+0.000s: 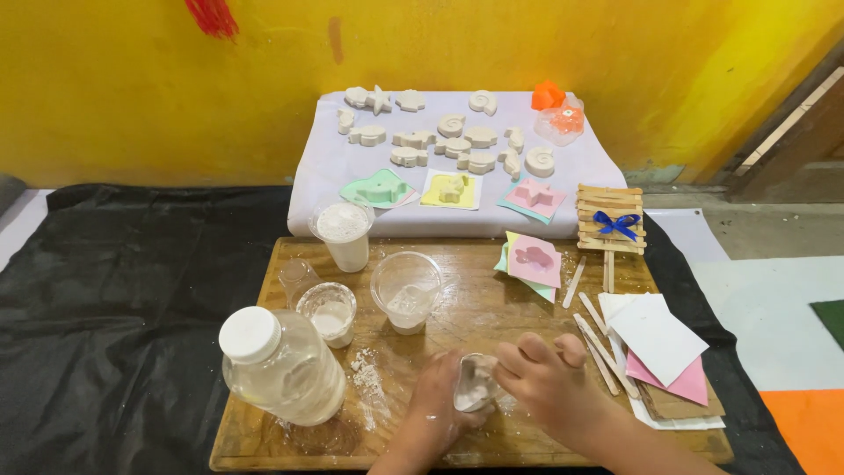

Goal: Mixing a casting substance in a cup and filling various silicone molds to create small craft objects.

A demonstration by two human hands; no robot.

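Both hands are on a small clear mold (pixel 476 384) sitting on the wooden board (pixel 264 444) near its front edge. Left hand (pixel 437 406) cups it from the side, right hand (pixel 547 376) has fingers curled over its rim; white paste inside, shape hard to make out. Spilled powder (pixel 367 380) lies just left. Behind it: a clear cup (pixel 406 290) with a bit of white mix, a smaller cup (pixel 328 312), a full powder cup (pixel 344 234). A capped plastic bottle (pixel 280 363) stands left. Paper sheets (pixel 657 339) and craft sticks (pixel 596 343) lie right. Wrists are cut off at the bottom.
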